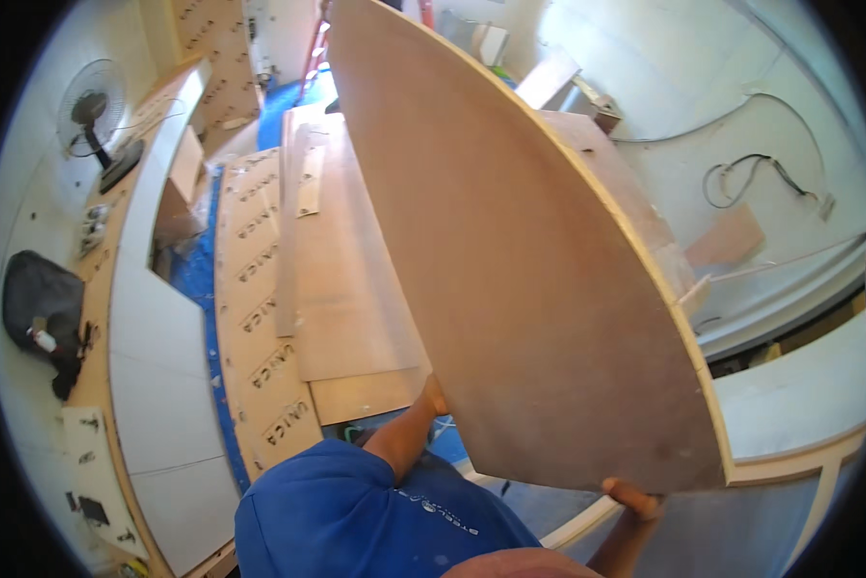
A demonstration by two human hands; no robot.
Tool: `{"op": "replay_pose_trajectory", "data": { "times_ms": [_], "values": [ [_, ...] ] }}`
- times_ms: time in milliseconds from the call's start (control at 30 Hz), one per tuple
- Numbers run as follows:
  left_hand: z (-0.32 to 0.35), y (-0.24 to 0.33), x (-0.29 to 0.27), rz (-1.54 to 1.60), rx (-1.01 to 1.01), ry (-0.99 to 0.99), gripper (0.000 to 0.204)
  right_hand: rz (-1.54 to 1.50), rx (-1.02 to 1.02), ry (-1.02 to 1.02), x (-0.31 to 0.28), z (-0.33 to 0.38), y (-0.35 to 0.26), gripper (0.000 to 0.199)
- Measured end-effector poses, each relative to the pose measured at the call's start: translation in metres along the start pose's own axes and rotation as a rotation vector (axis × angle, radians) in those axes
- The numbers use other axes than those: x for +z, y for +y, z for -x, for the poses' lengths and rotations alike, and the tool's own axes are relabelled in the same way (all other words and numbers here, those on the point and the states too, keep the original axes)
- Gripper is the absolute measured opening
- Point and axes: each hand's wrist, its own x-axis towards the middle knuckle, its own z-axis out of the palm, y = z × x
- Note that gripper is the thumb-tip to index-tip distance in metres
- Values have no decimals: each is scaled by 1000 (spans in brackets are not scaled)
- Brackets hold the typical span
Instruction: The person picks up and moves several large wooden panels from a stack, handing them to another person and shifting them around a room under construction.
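A large brown plywood panel point(510, 270) fills the middle of the view, held up on edge and tilted, with its pale edge toward the right. My left hand point(436, 393) reaches up from a blue sleeve to the panel's lower left edge; its fingers are hidden behind the panel. My right hand point(633, 498) grips the panel's bottom edge near the lower right corner, fingers curled over the face. Both hands carry the panel.
More plywood sheets point(346, 289) and printed boards point(260, 289) lie on blue floor covering point(197, 279). A long white counter point(154, 337) runs along the left, with a fan point(91, 106) and a black bag point(38, 299). On the right are a white cabinet point(799, 395) and loose cables point(751, 173).
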Motion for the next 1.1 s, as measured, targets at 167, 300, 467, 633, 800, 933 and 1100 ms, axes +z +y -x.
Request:
{"op": "replay_pose_trajectory", "data": {
  "times_ms": [167,300,467,633,800,933,1100],
  "values": [
    [61,45,32,575,-76,97,53,-399,13,156,-33,-1,82,60],
    [119,45,13,594,-71,259,59,-681,85,260,-63,29,158,62],
    [141,36,45,513,-107,329,60,-806,75,305,-80,27,190,64],
    [146,60,132,470,-128,331,52,-698,-8,455,-66,13,181,69],
    [145,57,132,330,-182,399,63,-794,82,597,-45,34,201,86],
    [163,67,82,344,-261,471,67,-979,193,670,-21,60,247,100],
    [176,112,112,217,-234,614,71,-1089,352,799,-6,63,302,108]
  ]
}}
